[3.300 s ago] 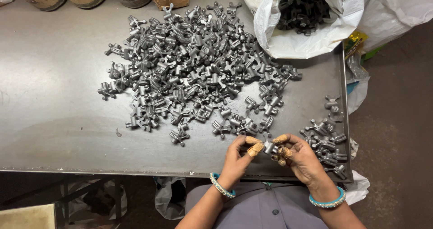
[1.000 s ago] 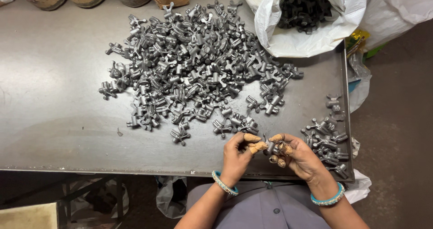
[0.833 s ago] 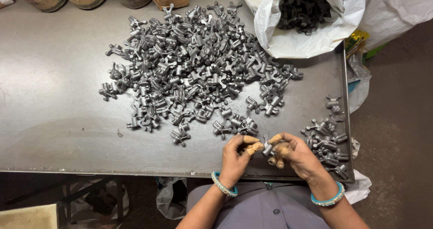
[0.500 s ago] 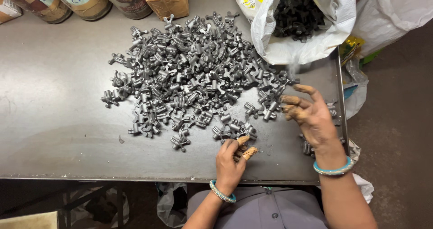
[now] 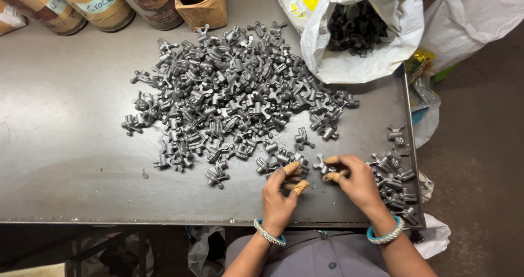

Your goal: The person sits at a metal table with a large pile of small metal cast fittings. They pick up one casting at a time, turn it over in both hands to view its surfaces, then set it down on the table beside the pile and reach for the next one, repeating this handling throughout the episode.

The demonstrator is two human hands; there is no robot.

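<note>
The left hand [image 5: 279,196] and right hand [image 5: 357,180] are pinching small grey forged-metal parts [image 5: 322,167] on the dull grey steel table [image 5: 65,162], beside a white sack [image 5: 355,31] that is sitting open.

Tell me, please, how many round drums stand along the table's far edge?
3 drums, side by side at the far left corner, left of the cardboard box; more may sit out of frame.

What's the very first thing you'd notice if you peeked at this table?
The big heap of grey metal parts spread across the middle of the dark metal table. Next, the left hand and right hand picking at pieces by the near edge, then the open white sack of dark parts at the far right.
</note>
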